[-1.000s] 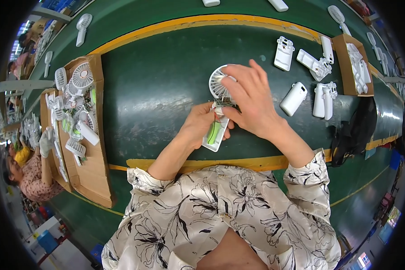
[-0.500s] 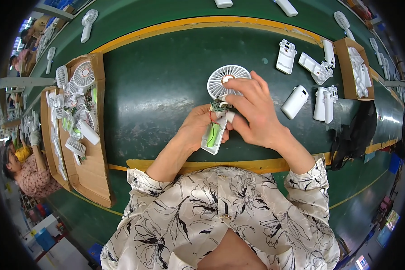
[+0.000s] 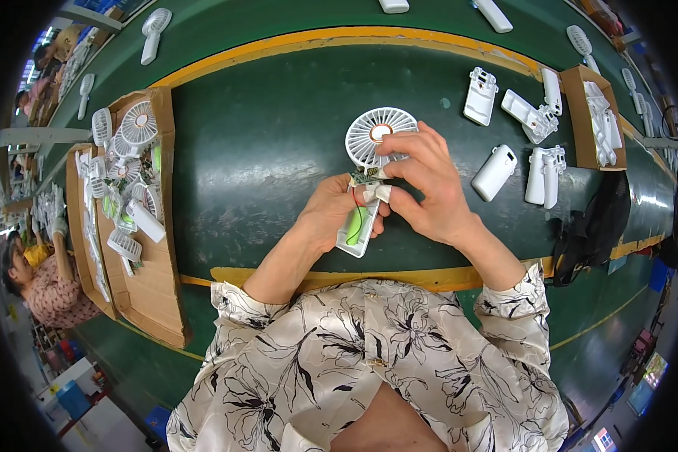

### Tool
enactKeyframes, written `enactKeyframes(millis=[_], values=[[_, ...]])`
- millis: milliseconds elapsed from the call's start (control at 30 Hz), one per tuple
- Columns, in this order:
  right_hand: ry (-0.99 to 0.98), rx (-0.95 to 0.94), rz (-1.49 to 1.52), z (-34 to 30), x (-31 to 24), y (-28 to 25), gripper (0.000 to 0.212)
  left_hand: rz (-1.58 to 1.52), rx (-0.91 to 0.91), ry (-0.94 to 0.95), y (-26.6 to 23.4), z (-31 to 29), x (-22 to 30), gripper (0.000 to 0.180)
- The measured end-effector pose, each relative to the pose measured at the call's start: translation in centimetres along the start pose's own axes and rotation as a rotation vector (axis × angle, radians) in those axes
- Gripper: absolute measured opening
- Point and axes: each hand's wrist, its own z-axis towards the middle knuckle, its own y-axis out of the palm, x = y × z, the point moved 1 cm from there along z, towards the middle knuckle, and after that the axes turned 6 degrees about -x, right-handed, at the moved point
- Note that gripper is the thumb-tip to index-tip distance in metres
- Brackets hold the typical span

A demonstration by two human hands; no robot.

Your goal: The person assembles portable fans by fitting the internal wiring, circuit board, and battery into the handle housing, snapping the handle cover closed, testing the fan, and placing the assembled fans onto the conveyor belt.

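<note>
A white handheld fan (image 3: pixel 381 134) lies between my hands, its round grille pointing away from me. Its handle is open and shows a green battery (image 3: pixel 354 224), thin red and black wires and a small circuit board (image 3: pixel 364 178). My left hand (image 3: pixel 328 215) is closed around the handle from the left side. My right hand (image 3: pixel 432 184) reaches in from the right, with thumb and fingers at the circuit board where handle and fan head meet. White wrapping covers some fingertips. What exactly the right fingertips pinch is partly hidden.
Left stands a cardboard box (image 3: pixel 154 301) with several fan parts. Several white handle shells (image 3: pixel 495 173) lie to the right, beside a smaller cardboard box (image 3: pixel 578 113) of shells and a black cloth (image 3: pixel 597 226). More fans (image 3: pixel 154 34) lie beyond the yellow edge. Another person (image 3: pixel 45 282) works far left.
My right thumb and fingers have shifted slightly at the circuit board, the thumb now nearer the left fingertips. The left hand still holds the fan's handle.
</note>
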Motion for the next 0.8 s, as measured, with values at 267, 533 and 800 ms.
enactKeyframes(millis=[267,533,800], values=[[0.073,-0.173,0.035,0.3,-0.3,-0.5,0.018,0.117,0.098,0.013,0.5,-0.1,0.5,0.019],[-0.049,-0.058,-0.174,-0.3,-0.3,0.7,0.016,0.197,0.171,-0.006,1.5,-0.1,0.6,0.027],[-0.133,0.101,-0.242,-1.6,-0.6,1.6,0.020,-0.125,0.034,0.093,1.2,-0.5,0.8,0.036]])
